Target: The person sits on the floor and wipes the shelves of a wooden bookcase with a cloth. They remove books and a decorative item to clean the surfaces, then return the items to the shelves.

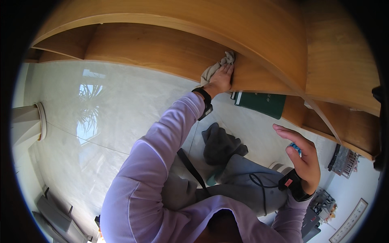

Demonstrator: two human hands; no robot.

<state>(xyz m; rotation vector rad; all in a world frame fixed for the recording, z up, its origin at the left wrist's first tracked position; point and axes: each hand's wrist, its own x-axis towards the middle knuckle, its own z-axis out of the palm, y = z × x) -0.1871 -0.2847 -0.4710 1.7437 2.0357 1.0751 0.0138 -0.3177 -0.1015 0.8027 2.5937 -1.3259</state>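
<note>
My left hand (221, 79) presses a crumpled beige cloth (212, 70) onto a board of the wooden shelf unit (152, 45), beside an upright panel. The cloth sticks out past the fingertips and along the hand's left side. My right hand (302, 155) is raised at the right, below the shelf edge, with thumb and fingers apart. A small blue patterned thing (295, 148) shows between them; whether it touches the hand I cannot tell. Large dark green books (259, 104) with writing on the cover jut from a lower compartment, between my two hands.
A dark grey cloth or garment (223, 145) lies on the glossy tiled floor (121, 100) by my legs. A pale planter (29, 124) stands at the left. Grey furniture (59, 223) is at the lower left. At the right are a rack (346, 161) and a framed sign (349, 220).
</note>
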